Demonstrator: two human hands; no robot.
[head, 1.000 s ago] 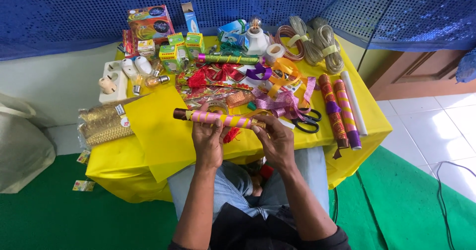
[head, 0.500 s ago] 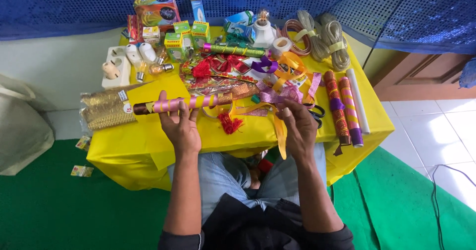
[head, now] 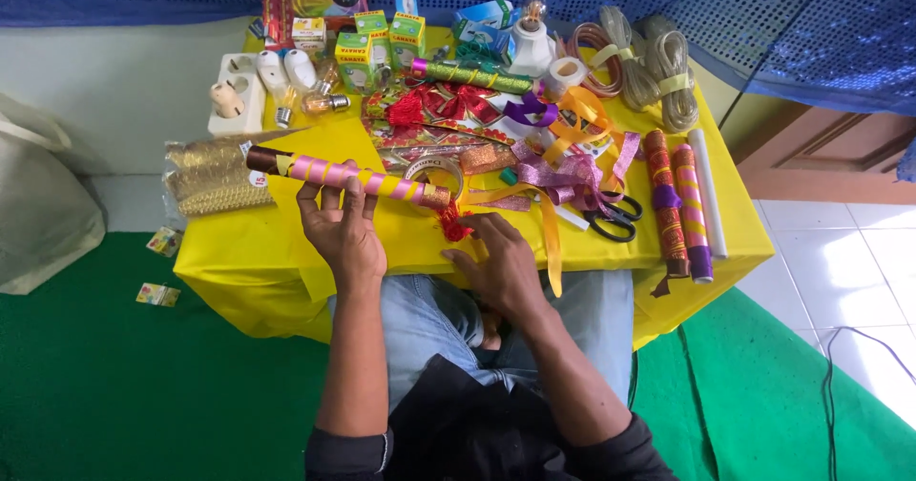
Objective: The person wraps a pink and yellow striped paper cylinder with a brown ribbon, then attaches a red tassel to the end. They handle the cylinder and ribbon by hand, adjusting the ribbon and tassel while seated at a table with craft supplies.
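A second ago both hands grip the pink-and-yellow striped stick at its middle, close together, with the stick lying nearly level just above the table edge. Now the left hand alone grips it, shifted out toward the person's left, and the stick tilts, its dark brown end raised over the gold mesh packet. The right hand has let go and dropped flat onto the yellow tablecloth beside the red tassel, its fingers lying at the yellow ribbon that hangs over the edge.
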